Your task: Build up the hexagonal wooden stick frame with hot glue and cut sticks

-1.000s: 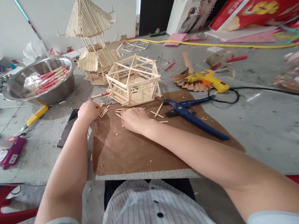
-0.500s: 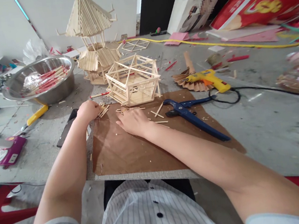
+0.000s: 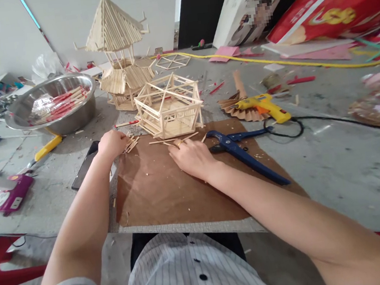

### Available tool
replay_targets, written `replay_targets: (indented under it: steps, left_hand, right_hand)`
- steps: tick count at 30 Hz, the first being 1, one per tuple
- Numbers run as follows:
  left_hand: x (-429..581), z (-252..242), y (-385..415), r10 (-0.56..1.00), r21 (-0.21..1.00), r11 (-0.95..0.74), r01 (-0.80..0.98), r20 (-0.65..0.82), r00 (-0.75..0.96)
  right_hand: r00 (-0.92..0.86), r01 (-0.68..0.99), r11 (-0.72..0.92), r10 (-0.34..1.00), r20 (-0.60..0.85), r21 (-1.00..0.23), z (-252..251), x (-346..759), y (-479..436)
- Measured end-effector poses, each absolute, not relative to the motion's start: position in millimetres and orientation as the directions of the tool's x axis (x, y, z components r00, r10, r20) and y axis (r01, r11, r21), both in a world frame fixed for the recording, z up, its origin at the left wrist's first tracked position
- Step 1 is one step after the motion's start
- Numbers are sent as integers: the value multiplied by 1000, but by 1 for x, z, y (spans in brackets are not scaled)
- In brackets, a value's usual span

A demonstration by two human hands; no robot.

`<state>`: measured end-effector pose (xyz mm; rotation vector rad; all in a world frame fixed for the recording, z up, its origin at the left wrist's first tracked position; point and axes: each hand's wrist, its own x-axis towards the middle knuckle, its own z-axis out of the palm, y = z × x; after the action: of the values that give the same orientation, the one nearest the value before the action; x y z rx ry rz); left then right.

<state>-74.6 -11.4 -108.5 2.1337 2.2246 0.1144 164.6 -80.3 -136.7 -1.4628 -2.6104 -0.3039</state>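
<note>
At the brown sheet's (image 3: 154, 187) far left corner, my left hand (image 3: 112, 144) is closed, its fingertips bent down beside a small pile of short wooden sticks (image 3: 132, 144). Whatever it pinches is hidden. My right hand (image 3: 193, 158) lies low over the sheet's far part, fingers curled down onto loose thin wooden sticks (image 3: 155, 142), whose ends poke out past it. Just beyond stands an open six-sided stick frame (image 3: 168, 106). Blue-handled cutters (image 3: 246, 154) lie to the right of my right hand.
A roofed stick pavilion (image 3: 118, 36) stands behind the frame. A steel bowl (image 3: 83, 111) of red-tipped sticks is at left, near a yellow cutter knife (image 3: 48, 147). A phone (image 3: 85, 168) lies under my left forearm. A yellow glue gun (image 3: 271, 105) trails its black cord rightward.
My right hand has slid to the right across the sheet, over the sticks beside the cutters, and its fingers are more curled. My left hand has stayed by the short-stick pile.
</note>
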Motion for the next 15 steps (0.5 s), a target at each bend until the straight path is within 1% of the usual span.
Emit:
replay_targets:
  steps: [2, 4, 6, 8, 10, 12, 14, 15]
  left_hand:
    - [-72, -105, -14, 993, 121, 53, 991, 99, -66]
    - [-68, -101, -17, 975, 174, 29, 984, 210, -66]
    - [-64, -99, -21, 955, 262, -17, 965, 290, -61]
    - [-59, -97, -24, 942, 398, -63, 915, 327, -77]
    - [-53, -96, -28, 940, 574, -107, 812, 325, -106]
    - [-47, -92, -31, 952, 754, -138, 642, 280, -123]
    - [-41, -84, -35, 973, 884, -131, 448, 201, -112]
    - [-38, -78, -36, 982, 923, -113, 369, 160, -98]
  right_hand:
    - [-494, 864, 498, 816, 302, 68, -133, 173, -81]
    - [-448, 880, 476, 818, 361, 15, -128, 181, -81]
    - [-409, 893, 449, 836, 367, -25, -125, 186, -80]
    - [-396, 899, 436, 853, 340, -48, -124, 189, -78]
    - [-399, 898, 436, 866, 300, -62, -125, 189, -77]
    - [-410, 895, 441, 875, 259, -70, -128, 187, -76]
    - [-421, 891, 447, 878, 226, -76, -131, 185, -77]
    - [-425, 890, 449, 879, 216, -77, -132, 184, -77]
